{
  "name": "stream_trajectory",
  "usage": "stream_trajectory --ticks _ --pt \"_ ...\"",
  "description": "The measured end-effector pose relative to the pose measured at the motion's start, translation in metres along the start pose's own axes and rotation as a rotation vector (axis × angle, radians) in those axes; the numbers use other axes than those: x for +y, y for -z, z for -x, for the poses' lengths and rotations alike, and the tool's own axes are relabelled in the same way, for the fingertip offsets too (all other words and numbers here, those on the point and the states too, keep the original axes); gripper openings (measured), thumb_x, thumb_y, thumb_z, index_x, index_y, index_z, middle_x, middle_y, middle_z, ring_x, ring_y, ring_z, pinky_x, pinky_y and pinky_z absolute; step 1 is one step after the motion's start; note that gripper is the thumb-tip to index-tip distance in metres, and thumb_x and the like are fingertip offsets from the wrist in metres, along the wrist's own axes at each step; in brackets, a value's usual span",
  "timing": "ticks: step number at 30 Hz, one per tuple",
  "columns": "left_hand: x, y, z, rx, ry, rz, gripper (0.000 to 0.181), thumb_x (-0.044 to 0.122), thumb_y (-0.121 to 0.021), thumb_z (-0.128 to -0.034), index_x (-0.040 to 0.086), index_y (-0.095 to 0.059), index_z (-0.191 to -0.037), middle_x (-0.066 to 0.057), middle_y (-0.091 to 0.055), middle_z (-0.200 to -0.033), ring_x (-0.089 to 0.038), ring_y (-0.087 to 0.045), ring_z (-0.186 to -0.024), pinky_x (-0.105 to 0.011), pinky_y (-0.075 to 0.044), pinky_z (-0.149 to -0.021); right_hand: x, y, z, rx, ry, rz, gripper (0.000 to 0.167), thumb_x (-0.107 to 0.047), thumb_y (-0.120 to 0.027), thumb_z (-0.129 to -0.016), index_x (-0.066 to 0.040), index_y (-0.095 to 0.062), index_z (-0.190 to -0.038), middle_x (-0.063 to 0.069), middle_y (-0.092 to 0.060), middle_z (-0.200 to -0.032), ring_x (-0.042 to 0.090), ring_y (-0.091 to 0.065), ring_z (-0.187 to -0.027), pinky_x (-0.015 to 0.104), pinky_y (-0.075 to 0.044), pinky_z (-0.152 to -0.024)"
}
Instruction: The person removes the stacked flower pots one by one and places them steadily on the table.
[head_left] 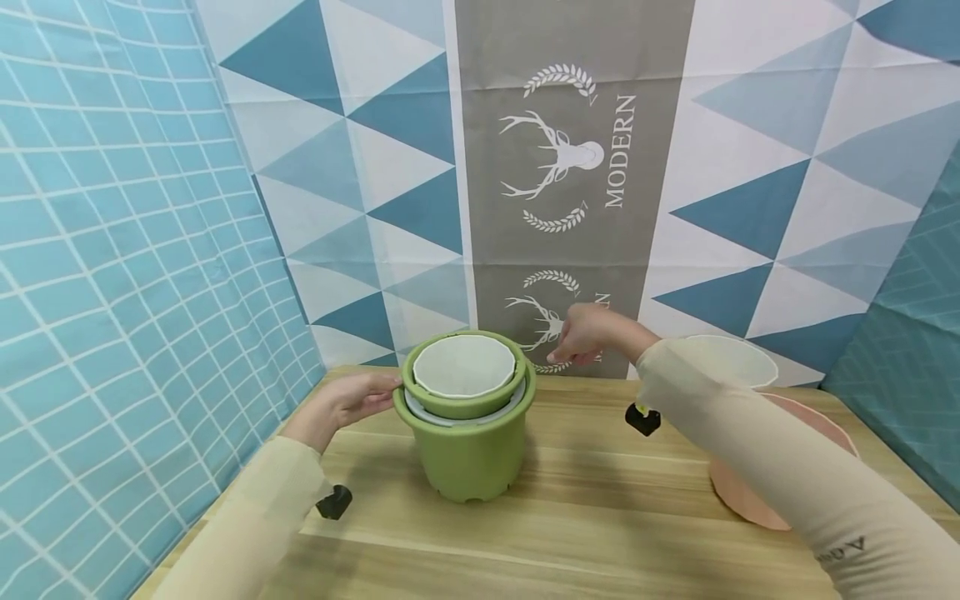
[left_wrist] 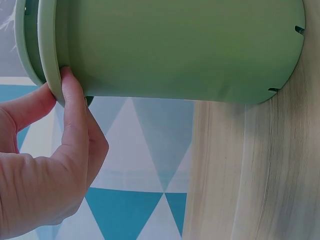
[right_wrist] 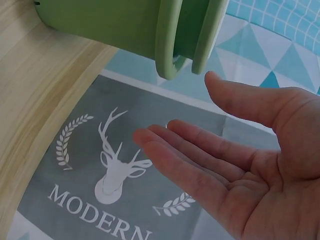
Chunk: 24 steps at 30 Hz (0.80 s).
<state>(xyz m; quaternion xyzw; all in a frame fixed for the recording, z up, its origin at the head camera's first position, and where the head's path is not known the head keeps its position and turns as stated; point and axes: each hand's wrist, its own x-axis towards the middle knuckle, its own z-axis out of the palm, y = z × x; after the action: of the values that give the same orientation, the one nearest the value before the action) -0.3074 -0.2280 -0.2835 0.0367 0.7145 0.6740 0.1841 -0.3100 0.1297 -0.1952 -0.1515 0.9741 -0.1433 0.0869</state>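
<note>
We're pinching the big green pot (head_left: 472, 462) by its rim (left_wrist: 48, 45), on its left, with the left hand (head_left: 348, 404), the nearer one. The right hand (head_left: 588, 333) is hanging just off the pot's right, fingers extended, holding nothing. Pot's standing upright on the table (head_left: 420, 550), long axis vertical, base notched, nesting a smaller green pot (head_left: 465, 407).

The left sleeve (head_left: 243, 521) and the right sleeve (head_left: 757, 450) are long and creamy. Dark letters (head_left: 842, 549) show on the right one. A little black block (head_left: 334, 502) is near each sleeve's end.
</note>
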Motion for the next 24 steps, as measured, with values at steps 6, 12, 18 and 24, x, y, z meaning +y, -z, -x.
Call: stream_trajectory --ticks 6,12,18,24 --pt "0.001 0.003 0.001 -0.001 0.0 0.014 0.039 0.004 -0.046 -0.0987 -0.014 -0.038 -0.133 0.005 -0.062 -0.089 -0.002 -0.064 -0.081 -0.012 -0.058 -0.08 -0.011 0.0 -0.005 -0.003 0.0 -0.013 0.026 -0.028 -0.072 -0.085 -0.004 -0.068 -0.075 0.005 -0.071 -0.071 0.004 -0.062 -0.054 0.022 -0.061 -0.065" --pt "0.003 0.001 -0.001 0.002 -0.001 -0.007 0.033 0.004 -0.048 -0.0981 -0.011 -0.043 -0.127 0.005 -0.062 -0.089 -0.002 -0.064 -0.081 -0.012 -0.058 -0.08 -0.018 -0.001 -0.006 0.001 0.003 -0.019 0.024 -0.029 -0.072 -0.084 -0.007 -0.072 -0.074 0.009 -0.075 -0.08 0.004 -0.063 -0.054 0.021 -0.062 -0.064" --pt "0.004 0.001 -0.001 0.015 -0.003 -0.028 0.023 0.003 -0.049 -0.0968 -0.007 -0.05 -0.117 0.004 -0.062 -0.088 -0.002 -0.063 -0.08 -0.012 -0.059 -0.079 -0.026 -0.002 -0.008 -0.012 0.024 -0.039 0.035 -0.027 -0.072 -0.084 -0.012 -0.058 -0.055 -0.001 -0.065 -0.057 0.004 -0.058 -0.051 0.018 -0.058 -0.06" --pt "0.003 0.002 0.001 0.051 -0.015 -0.029 0.039 0.003 -0.052 -0.0956 -0.015 -0.044 -0.129 0.004 -0.063 -0.088 -0.003 -0.065 -0.079 -0.014 -0.06 -0.08 -0.035 -0.008 -0.015 -0.018 0.033 0.013 0.044 -0.03 -0.071 -0.085 -0.017 -0.052 -0.048 -0.008 -0.053 -0.048 0.002 -0.051 -0.045 0.015 -0.054 -0.056"
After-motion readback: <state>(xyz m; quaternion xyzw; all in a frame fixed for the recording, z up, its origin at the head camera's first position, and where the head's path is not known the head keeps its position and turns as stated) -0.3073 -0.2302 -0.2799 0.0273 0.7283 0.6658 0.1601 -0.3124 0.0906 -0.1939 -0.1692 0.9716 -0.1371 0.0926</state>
